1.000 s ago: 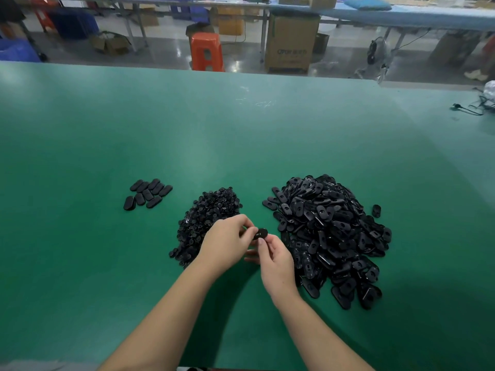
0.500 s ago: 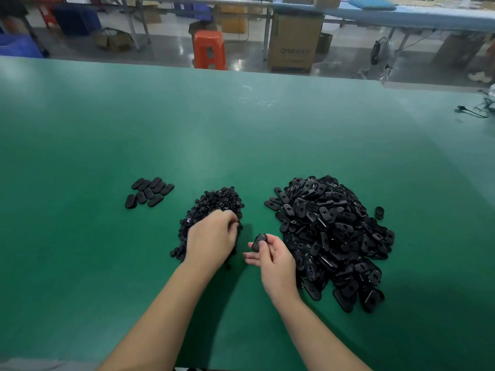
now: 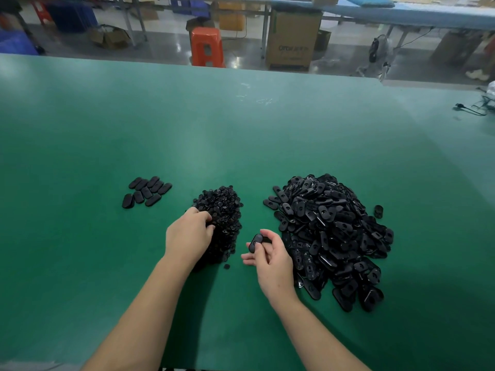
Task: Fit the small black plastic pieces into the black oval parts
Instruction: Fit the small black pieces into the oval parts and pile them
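Head view, and it is the only one: the left hand (image 3: 188, 236) is down in the heap of small black pieces (image 3: 223, 220), fingers curled into the near-left side of it — whether one piece is already pinched cannot be told, the fingertips are buried. The right hand (image 3: 270, 259) waits just beside that heap, holding one black oval part (image 3: 255, 242) pinched between thumb and fingers, its recessed face turned up toward the camera. Behind it sits the big pile of oval parts (image 3: 332, 236), and off to the far left on the green tabletop (image 3: 241, 135) lies a small neat group of ovals (image 3: 146, 191), probably the finished ones.

The job right now, by the look of it, is picking a single insert. Best done by pinching just one piece from the loose edge rather than digging — a stray piece (image 3: 227, 266) already lies off the heap. The oval wants keeping steady with the recess up, so the piece can be seated squarely and pressed home.
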`<state>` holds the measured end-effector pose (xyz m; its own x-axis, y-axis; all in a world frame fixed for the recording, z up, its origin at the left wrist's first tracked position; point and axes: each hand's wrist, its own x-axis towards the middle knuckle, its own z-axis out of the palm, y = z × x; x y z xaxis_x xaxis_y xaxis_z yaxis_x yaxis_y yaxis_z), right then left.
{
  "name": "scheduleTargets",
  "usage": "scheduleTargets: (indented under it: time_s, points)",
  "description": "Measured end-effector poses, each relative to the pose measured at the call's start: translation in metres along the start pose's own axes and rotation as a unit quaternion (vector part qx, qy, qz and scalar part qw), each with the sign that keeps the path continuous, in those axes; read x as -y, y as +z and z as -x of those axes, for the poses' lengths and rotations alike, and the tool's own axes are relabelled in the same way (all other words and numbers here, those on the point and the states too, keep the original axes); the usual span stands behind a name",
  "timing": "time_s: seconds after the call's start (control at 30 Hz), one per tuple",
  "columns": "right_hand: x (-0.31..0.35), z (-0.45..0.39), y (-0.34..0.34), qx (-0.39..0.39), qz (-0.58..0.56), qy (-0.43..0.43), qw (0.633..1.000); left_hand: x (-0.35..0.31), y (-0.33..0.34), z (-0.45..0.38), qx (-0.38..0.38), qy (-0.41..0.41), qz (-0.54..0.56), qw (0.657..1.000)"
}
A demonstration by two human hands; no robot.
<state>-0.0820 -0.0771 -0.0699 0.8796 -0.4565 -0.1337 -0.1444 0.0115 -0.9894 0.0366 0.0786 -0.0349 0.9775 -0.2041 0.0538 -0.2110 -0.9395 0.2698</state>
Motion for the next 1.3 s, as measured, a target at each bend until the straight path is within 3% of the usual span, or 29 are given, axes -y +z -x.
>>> scheduleTargets:
  time_s: [0.2,0.33,0.43,0.57,0.7,1.07,1.3]
  points:
    - [0.0,0.002,0.0,0.008,-0.014,-0.013,1.0,-0.001,0.0,0.002,-0.032,0.0,0.024,0.999]
    - [0.001,0.002,0.0,0.001,-0.01,-0.015,1.0,-0.008,-0.007,0.006,-0.067,-0.024,0.196,0.978]
    - [0.004,0.003,0.0,0.001,-0.014,-0.015,1.0,-0.022,-0.01,0.011,0.013,-0.081,0.395,0.915]
    - [0.006,0.003,0.0,0.001,-0.019,-0.019,1.0,-0.04,-0.005,0.024,0.141,-0.151,0.605,0.769]
    - [0.007,0.003,-0.001,-0.001,-0.014,-0.023,1.0,-0.049,0.0,0.03,0.168,-0.176,0.646,0.724]
    - [0.005,0.002,-0.002,0.002,0.003,-0.026,1.0,-0.049,0.008,0.038,0.164,-0.182,0.632,0.735]
    - [0.005,0.003,-0.003,0.007,-0.012,-0.017,1.0,-0.051,0.015,0.041,0.147,-0.17,0.557,0.799]
